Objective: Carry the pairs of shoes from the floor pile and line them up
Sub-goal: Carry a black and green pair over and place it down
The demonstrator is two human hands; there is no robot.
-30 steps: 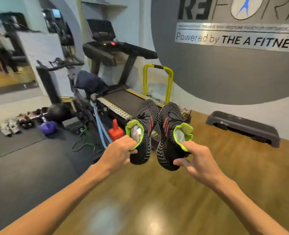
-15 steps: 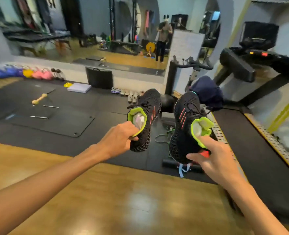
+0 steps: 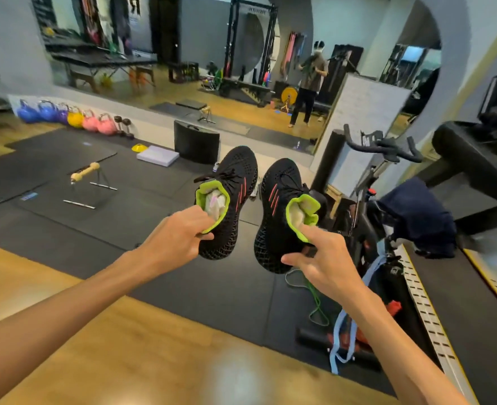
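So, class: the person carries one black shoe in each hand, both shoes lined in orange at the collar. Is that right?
Not quite. The head view shows the left hand and right hand each holding a black shoe, but the collar lining is neon green; only the side stripes are reddish.

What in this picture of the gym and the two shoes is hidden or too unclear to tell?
All in the head view:
- Row of shoes on the floor: mostly hidden behind the left shoe and right shoe.
- Left hand and right hand: fingertips hidden inside or behind the shoe collars.
- Stuffing in the shoes: too blurred to identify.
- Treadmill: cut off by the right edge.
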